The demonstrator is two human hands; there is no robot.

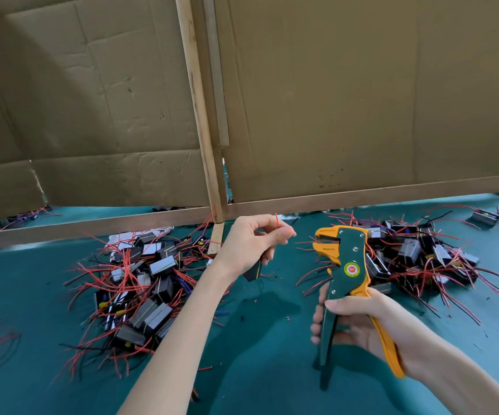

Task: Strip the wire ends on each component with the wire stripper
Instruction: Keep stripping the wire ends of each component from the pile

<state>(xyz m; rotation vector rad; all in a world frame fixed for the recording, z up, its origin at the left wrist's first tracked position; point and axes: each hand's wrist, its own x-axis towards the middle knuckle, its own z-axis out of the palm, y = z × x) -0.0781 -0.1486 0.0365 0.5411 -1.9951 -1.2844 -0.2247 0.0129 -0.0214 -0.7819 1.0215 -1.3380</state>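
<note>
A: Well, where is the green-and-orange wire stripper [347,265]?
B: Upright in the right hand [359,322], fingers clenched round its handles, above the teal bench [272,378] toward its near edge.
A: And the left hand [251,244]?
B: It pinches a thin red wire [277,220]; a small black block component [254,272] dangles beneath. The left heap of wired components [146,283] and the right heap [416,259] lie nearer the far edge

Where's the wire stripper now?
Head view, right of centre: the wire stripper stands upright in the right hand, beside the left hand pinching a red wire, in front of the right component pile.
</note>
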